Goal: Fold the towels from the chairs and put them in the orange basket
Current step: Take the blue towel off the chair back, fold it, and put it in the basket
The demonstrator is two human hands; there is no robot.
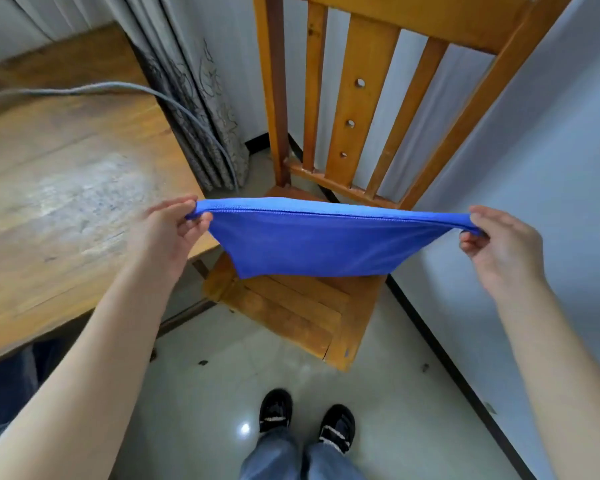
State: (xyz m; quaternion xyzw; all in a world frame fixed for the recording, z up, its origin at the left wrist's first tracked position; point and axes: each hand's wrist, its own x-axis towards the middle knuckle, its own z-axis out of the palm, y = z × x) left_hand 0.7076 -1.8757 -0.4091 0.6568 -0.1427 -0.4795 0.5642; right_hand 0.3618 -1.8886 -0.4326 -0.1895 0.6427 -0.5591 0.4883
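Observation:
A blue towel (pixel 319 244) hangs stretched in the air above the seat of a wooden chair (pixel 291 306). It looks doubled over, with two edges lying together along the top. My left hand (pixel 168 233) pinches its upper left corner. My right hand (pixel 499 247) pinches its upper right corner. The towel's lower edge hangs free just above the seat. No orange basket is in view.
A wooden table (pixel 59 188) stands at the left, with a grey cable (pixel 118 87) running across it. A patterned curtain (pixel 194 98) hangs behind the table. A pale wall (pixel 534 168) is close on the right. My feet stand on the tiled floor (pixel 222 393).

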